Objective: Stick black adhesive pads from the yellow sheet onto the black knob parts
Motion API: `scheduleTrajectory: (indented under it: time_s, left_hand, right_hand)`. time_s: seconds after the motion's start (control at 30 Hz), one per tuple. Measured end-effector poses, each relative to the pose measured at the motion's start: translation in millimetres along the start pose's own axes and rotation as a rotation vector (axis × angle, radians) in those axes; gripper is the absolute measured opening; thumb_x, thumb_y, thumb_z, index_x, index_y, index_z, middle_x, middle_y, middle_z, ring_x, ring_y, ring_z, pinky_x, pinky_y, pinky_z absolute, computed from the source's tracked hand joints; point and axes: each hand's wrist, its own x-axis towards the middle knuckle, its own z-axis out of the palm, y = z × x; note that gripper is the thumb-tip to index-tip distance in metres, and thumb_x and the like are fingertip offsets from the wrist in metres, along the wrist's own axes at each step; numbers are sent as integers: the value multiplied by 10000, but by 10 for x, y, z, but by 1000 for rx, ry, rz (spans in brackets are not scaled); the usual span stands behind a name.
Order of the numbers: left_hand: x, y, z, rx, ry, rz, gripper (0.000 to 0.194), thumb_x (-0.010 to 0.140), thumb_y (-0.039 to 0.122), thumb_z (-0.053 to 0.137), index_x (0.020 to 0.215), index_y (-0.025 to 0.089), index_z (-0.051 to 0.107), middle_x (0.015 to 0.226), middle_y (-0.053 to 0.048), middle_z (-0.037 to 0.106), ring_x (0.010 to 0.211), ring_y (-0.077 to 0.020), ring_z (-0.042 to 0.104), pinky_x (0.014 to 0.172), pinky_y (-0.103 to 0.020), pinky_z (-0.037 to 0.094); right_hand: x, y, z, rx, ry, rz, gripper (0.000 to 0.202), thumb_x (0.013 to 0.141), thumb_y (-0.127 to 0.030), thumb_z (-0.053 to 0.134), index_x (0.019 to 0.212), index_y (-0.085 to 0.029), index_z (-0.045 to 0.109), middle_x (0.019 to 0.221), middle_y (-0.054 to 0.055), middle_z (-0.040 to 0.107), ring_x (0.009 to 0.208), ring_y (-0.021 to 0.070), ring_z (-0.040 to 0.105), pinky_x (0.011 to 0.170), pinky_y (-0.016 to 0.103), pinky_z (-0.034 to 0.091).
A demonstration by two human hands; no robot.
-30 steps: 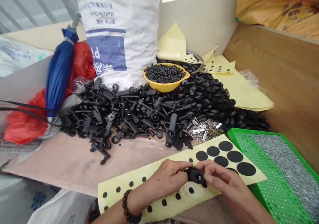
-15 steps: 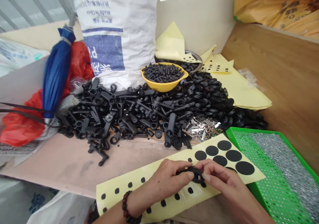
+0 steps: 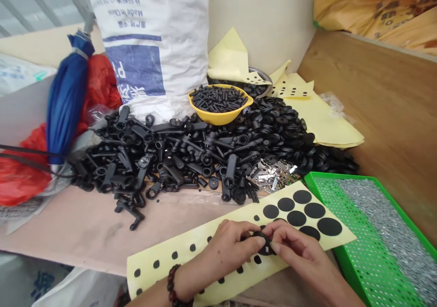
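A small round black part [image 3: 265, 248] is held between both hands, low in the view, right of centre. My left hand [image 3: 232, 245] has thumb and forefinger closed on its left side. The fingertips of my right hand [image 3: 293, 243] pinch its right edge. Under the hands lies a yellow sticker sheet [image 3: 201, 270], with small black dots along its left part and large black circles [image 3: 329, 226] at its right end. My fingers cover some of the part.
Black plastic parts [image 3: 177, 161] are heaped behind the sheet, with metal clips [image 3: 273, 175] at the front. A yellow bowl [image 3: 220, 117] of black screw-like pieces stands behind. A green tray [image 3: 362, 252] of small metal pieces is at right; a white sack [image 3: 184, 38] rises behind.
The round part has turned and tilted slightly between my fingers. The whole view has shifted a little, so the surroundings appear further left.
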Motion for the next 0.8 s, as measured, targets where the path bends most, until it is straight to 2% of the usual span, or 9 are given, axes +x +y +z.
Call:
scheduleTrajectory:
  time_s: [0.13,0.27,0.4,0.53,0.7,0.8]
  left_hand:
    - [50,-69,43,-39,3,-88,268,796,332,576,943,162,721,578,20,576,504,-124,528,479,-197,367]
    - [35,-94,65,-40,95,-33,240,784,319,603,924,159,714,604,18,585,535,-116,500,504,-204,352]
    - [-30,-51,64,-48,210,42,197,787,286,594,881,149,700,643,9,578,596,-124,493,572,-223,376]
    - [-77,-45,69,-93,266,85,181,770,284,622,866,146,689,670,-1,581,627,-129,487,590,-229,382]
    - [-86,-62,91,-416,266,97,269,752,381,686,883,150,640,696,-13,605,635,-137,535,616,-246,433]
    - [-107,-31,117,-617,247,87,353,728,448,739,899,165,616,760,-29,653,687,-149,588,671,-258,466]
  right_hand:
    - [-26,-12,-15,-22,17,-23,249,698,-365,655,512,-220,575,762,61,680,716,233,624,586,291,488]
    - [-88,79,-53,19,23,23,234,755,-404,678,608,-223,691,864,72,711,816,247,644,667,292,511]
    - [-146,127,-39,322,50,183,270,750,-494,714,759,-238,799,1023,88,742,847,233,672,784,334,535]
    - [-150,63,13,579,54,268,254,712,-473,770,733,-224,811,1009,98,769,782,207,692,799,352,553]
    - [-118,31,51,669,63,212,254,713,-449,777,876,-255,802,918,92,790,791,232,717,768,370,574]
    - [-119,76,84,399,31,18,261,804,-405,703,1028,-284,759,1019,83,758,898,246,705,811,377,568]
